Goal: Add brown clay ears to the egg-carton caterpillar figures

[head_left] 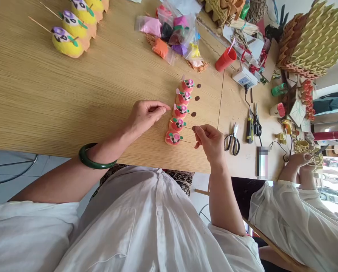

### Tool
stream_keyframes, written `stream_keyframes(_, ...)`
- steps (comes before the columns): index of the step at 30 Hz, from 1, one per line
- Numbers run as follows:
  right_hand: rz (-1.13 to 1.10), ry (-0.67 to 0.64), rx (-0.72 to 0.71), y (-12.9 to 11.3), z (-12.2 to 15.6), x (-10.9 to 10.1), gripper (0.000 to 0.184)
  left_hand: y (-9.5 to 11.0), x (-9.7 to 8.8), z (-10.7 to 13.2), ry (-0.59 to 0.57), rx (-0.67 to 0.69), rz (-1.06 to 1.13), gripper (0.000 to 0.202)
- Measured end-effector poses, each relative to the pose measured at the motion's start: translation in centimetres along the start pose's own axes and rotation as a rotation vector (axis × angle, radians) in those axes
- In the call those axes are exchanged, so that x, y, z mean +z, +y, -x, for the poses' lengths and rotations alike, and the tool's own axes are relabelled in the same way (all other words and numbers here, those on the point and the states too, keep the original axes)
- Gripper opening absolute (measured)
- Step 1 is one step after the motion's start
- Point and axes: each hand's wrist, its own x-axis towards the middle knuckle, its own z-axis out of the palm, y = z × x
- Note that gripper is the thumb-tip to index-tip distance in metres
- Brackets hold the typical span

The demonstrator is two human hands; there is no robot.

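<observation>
A row of pink-red clay figures with white, black-marked faces and green leaf shapes, joined on an egg-carton strip (pixel 173 109), sits on the table in front of me. Thin sticks poke out on both sides; the three far figures carry brown clay discs (pixel 197 98) on the right and pale pink ones (pixel 177 91) on the left. My right hand (pixel 211 141) pinches a brown clay disc (pixel 194 129) at the tip of the second-nearest figure's stick. To the left of the row, my left hand (pixel 146 117) has thumb and forefinger together; anything between them is hidden.
Yellow clay figures (pixel 68 43) stand at the far left. Bags of coloured clay (pixel 160 49) lie at the back, beside a red cup (pixel 225 59). Scissors (pixel 233 143), a utility knife (pixel 250 128) and a power strip (pixel 244 77) are to the right. Another person's hand (pixel 301 159) holds scissors at far right.
</observation>
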Motion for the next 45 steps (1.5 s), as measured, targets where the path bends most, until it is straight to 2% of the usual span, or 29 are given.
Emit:
stream_keyframes(8, 0.072, -0.016, 0.025, -0.17, -0.29, -0.01, 0.025, -0.41, -0.19, -0.12, -0.046, 0.055, -0.065, 0.024)
stream_keyframes(21, 0.247, -0.037, 0.035, -0.77, 0.17, 0.31, 0.022, -0.40, -0.29, -0.18, -0.053, 0.057, -0.098, 0.024)
stream_keyframes(28, 0.152, -0.048, 0.064, -0.74, 0.18, 0.33, 0.024, -0.61, -0.38, -0.27, -0.054, 0.047, -0.074, 0.025)
stream_keyframes(37, 0.080, -0.011, 0.060, -0.45, 0.48, 0.18, 0.051, -0.37, -0.46, -0.29, -0.077, 0.048, -0.092, 0.024)
stream_keyframes(45, 0.044, -0.037, 0.072, -0.13, 0.13, 0.83, 0.035, -0.56, -0.54, -0.23, -0.104, 0.073, -0.155, 0.025)
